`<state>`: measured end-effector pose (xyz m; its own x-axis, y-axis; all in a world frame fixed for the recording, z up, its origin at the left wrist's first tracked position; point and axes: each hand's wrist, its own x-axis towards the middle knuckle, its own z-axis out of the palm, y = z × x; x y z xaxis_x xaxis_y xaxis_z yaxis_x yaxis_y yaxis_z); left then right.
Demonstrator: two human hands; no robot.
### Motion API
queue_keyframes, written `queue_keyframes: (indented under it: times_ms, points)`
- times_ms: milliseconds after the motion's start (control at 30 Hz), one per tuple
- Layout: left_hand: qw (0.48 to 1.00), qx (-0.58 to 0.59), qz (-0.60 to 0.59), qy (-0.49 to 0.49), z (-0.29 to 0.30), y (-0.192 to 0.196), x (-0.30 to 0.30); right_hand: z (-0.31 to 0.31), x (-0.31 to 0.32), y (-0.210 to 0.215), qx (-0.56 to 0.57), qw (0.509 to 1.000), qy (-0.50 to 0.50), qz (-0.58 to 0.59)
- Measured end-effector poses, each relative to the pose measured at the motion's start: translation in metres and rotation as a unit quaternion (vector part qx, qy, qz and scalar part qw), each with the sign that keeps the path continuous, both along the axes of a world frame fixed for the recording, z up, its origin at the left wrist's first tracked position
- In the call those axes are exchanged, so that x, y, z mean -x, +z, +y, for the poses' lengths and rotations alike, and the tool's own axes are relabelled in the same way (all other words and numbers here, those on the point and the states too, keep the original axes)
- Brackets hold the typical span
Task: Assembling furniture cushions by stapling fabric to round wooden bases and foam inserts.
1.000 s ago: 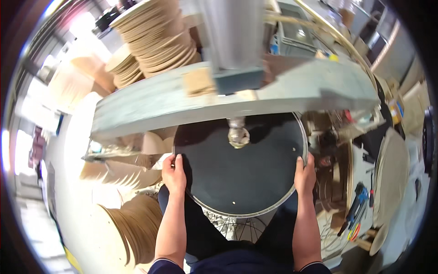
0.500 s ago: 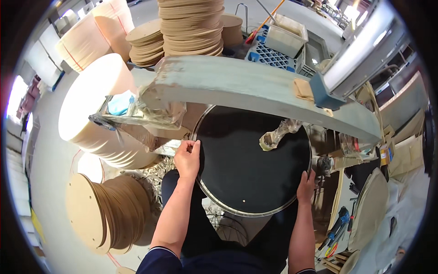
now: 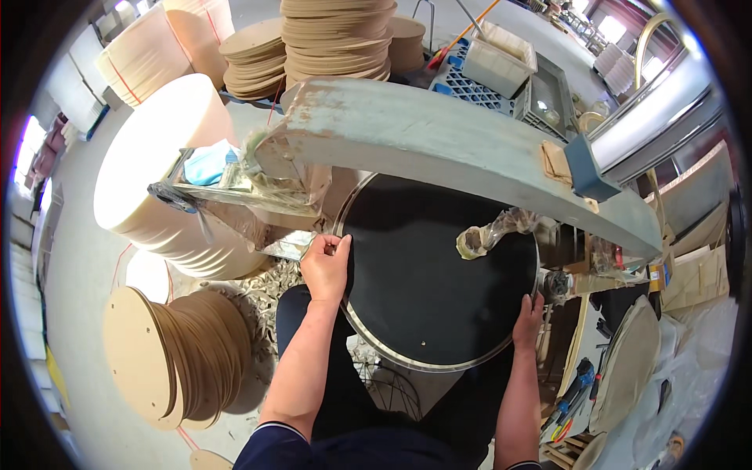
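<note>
Between my hands lies a large round black panel (image 3: 423,290) with a pale, metallic-looking rim, above my knees. My left hand (image 3: 324,266) has its fingers closed on the panel's left edge, thumb uppermost. On the lower right edge, my right hand (image 3: 529,321) grips the rim, with the fingers partly hidden beside it. A plastic-wrapped arm with a ring-like end (image 3: 478,240) reaches over the panel's right half. The panel's far edge passes under a thick pale green machine beam (image 3: 439,141).
At the lower left lies a stack of brown fibreboard discs (image 3: 180,356); a taller disc stack (image 3: 337,39) stands behind the beam. A big white roll (image 3: 164,172) is at left. Hand tools (image 3: 576,388) lie on the right. A blue cylinder mount (image 3: 591,168) sits on the beam.
The view has shifted slightly, so the beam and the wrapped arm appear farther right. Both hands keep their hold on the panel's edges.
</note>
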<state>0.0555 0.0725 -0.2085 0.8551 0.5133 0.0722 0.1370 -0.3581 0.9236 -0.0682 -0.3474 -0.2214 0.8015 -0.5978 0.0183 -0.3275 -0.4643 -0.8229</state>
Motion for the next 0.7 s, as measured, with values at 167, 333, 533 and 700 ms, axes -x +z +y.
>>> queue_keyframes:
  times_ms: [167, 333, 533, 700]
  points:
    - [0.999, -0.031, -0.002, 0.011, 0.002, 0.001, 0.002, 0.005, 0.000, 0.006, 0.019, 1.000, 0.011, -0.008]
    - [0.999, -0.041, 0.007, 0.009, 0.002, -0.003, 0.008, -0.014, 0.009, -0.015, 0.031, 0.999, 0.027, -0.004]
    - [0.997, -0.073, 0.007, 0.003, -0.001, -0.011, 0.006, -0.025, 0.015, -0.027, 0.061, 0.998, 0.010, -0.011]
    - [0.998, -0.062, 0.016, 0.010, 0.002, 0.000, 0.000, -0.004, 0.000, -0.012, 0.053, 0.999, -0.012, 0.000]
